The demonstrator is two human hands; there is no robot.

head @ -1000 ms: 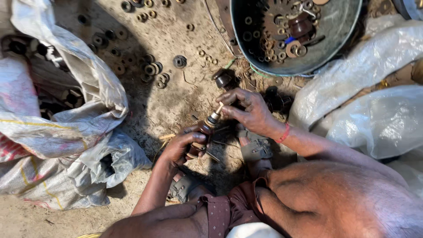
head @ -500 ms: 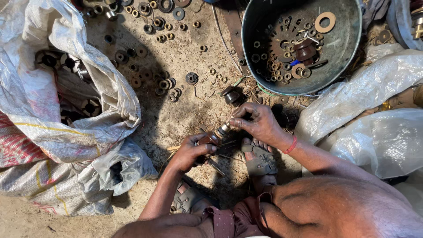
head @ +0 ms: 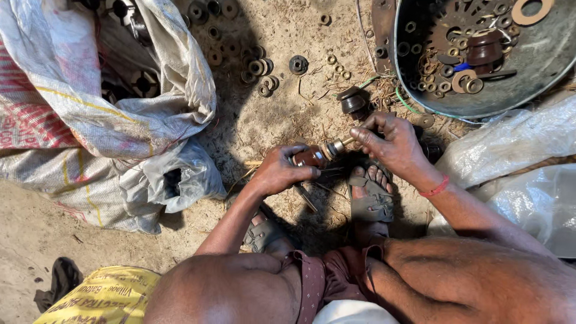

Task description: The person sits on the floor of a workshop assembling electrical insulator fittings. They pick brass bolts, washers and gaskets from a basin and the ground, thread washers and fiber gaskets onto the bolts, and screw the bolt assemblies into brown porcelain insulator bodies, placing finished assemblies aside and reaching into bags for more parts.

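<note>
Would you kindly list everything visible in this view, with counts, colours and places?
metal basin: one, grey-green, top right, holding washers and dark parts
loose washers and rings: many, rusty dark, scattered on sand at top centre
woven sacks: several, white with red, left
clear plastic bags: two, translucent, right
yellow sack: one, bottom left
sandals: two, grey, on the feet
small spindle part: one, brown and metal, centre
left hand: grip around the part
right hand: fingers at the part's tip
</note>
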